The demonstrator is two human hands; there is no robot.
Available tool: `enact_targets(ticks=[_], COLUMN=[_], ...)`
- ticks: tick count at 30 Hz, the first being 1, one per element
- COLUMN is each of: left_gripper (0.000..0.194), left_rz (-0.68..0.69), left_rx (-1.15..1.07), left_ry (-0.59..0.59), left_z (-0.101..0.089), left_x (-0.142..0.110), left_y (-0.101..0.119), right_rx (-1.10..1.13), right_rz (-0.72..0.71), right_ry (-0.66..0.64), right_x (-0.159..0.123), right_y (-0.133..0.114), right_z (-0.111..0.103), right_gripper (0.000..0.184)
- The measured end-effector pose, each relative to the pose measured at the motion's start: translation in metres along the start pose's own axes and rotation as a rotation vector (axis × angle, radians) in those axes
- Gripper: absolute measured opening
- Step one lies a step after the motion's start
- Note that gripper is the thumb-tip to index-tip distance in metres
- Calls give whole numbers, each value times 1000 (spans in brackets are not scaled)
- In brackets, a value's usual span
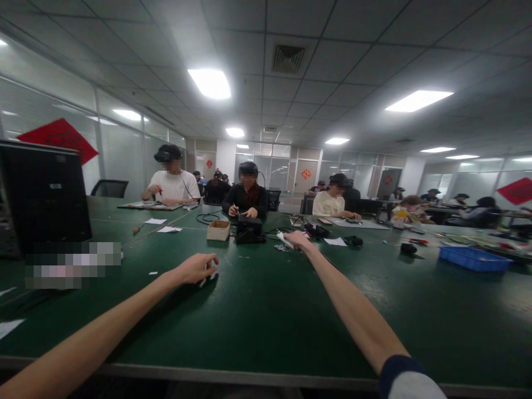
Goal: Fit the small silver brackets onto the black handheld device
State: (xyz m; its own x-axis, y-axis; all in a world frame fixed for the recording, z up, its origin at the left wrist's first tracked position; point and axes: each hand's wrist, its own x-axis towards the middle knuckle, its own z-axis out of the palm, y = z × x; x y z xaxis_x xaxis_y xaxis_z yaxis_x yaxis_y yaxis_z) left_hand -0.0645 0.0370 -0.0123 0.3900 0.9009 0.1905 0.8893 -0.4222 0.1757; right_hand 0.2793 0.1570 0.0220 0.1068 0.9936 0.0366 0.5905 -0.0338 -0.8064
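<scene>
My left hand rests low over the green table, left of the middle. Its fingers are bent and apart, and I see nothing gripped in them. Small white bits show under its fingertips; whether they lie on the table or on the fingers is unclear. Farther out, my right hand is closed around a small white object whose kind I cannot make out. Just below that hand lies a cluster of small silvery pieces.
A cardboard box and a black device stand ahead. At the right are a blue tray and a black object. A black computer case stands left. Co-workers sit across the table, one in black.
</scene>
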Motion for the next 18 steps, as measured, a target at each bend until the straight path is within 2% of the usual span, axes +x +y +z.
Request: enact_targets(ticks=[1, 4, 8, 10, 11, 13, 14, 15, 17, 18], left_gripper=[34, 47, 50, 44, 42, 39, 39, 39, 40, 41], left_rz=[-8, -13, 50, 141, 171, 200, 203, 205, 222, 232], left_rx=[-31, -159, -233, -201, -193, -204, -224, -249, -297, -319], left_ry=[39, 98, 24, -7, -18, -39, -50, -61, -87, -101], left_z=[1, 10, 27, 32, 34, 35, 35, 34, 33, 33], left_x=[1, 6, 8, 8, 8, 8, 9, 9, 12, 14], left_y=[6, 34, 79, 94, 98, 100, 99, 97, 93, 92], right_rx=[-52, -393, -553, -543, -530, -471, -444, -448, -506, -547], right_rz=[-34, -399, -677, -737, -738, -697, -658, -595, -415, -304], right_ry=[-34, -139, -195, -246, -340, -558, -519, -364, 67, 209], right_x=[-15, -79, -161, -177, -175, -155, -138, -118, -75, -56], right_y=[-5, -9, -6, -6, -6, -2, 4, 12, 36, 52], right_z=[6, 35, 70, 68, 60, 33, 16, -3, -41, -57], right_gripper=[26, 32, 44, 50, 52, 52, 49, 45, 40, 43])
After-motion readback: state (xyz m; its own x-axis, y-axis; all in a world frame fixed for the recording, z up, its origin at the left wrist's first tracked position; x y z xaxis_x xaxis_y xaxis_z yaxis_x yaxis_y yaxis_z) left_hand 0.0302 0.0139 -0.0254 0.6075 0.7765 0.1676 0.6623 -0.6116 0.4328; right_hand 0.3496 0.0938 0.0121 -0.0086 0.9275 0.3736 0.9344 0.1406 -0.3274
